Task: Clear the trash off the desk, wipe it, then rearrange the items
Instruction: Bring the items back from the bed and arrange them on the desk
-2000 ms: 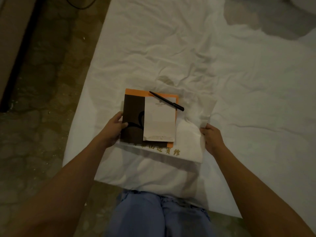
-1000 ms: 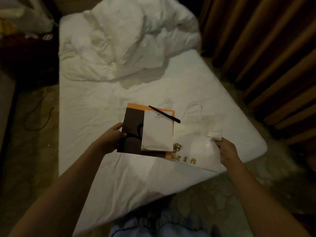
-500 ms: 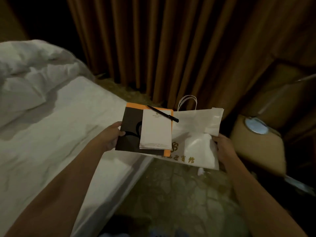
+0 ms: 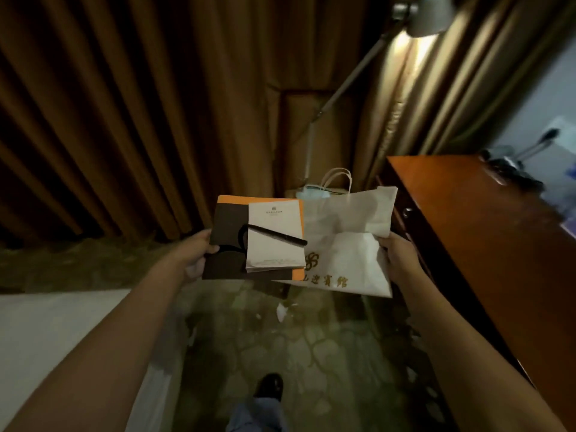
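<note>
To the left of the wooden desk, in the air above the patterned floor, the left hand grips the left edge of a dark folder, thumb on top. On the folder lies a white notepad, and a black pen lies across the notepad. The right hand pinches the right edge of a flat white paper bag, which reaches under the folder, between both hands
</note>
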{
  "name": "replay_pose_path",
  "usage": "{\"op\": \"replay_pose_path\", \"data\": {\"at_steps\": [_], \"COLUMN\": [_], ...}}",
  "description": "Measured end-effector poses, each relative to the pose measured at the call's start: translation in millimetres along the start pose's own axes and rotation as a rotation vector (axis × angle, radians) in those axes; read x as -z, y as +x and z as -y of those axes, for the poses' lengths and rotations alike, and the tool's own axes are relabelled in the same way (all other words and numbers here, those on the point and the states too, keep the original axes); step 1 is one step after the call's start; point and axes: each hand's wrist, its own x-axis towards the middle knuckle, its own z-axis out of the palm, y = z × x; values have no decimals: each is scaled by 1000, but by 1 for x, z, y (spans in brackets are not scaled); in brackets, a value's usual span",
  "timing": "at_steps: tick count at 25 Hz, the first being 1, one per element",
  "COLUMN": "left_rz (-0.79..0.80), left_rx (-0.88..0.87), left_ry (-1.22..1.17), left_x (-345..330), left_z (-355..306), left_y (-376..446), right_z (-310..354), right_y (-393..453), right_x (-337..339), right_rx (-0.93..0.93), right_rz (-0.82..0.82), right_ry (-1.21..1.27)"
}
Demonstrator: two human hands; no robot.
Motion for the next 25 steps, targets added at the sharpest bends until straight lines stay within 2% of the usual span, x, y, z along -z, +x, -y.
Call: {"op": "replay_pose_path", "data": {"at_steps": [5,11,19,25], "left_rz": [162,318,483,610], "left_rx": [40,72,88,88], "left_ry": [158,325,388,395], "left_x": [-87,-186,-354,-491], "left_z": [-49,-88,-120,-141], "left_y": [94,183,273,311], "right_z": [14,41,81,125], "right_y": [53,102,204,273], "right_x": [34,64,161,238], "right_rx": [-13,-37,40,82], "right_rz": [-174,-317,-404,-467], "right_ry": [185,230,362,444]}}
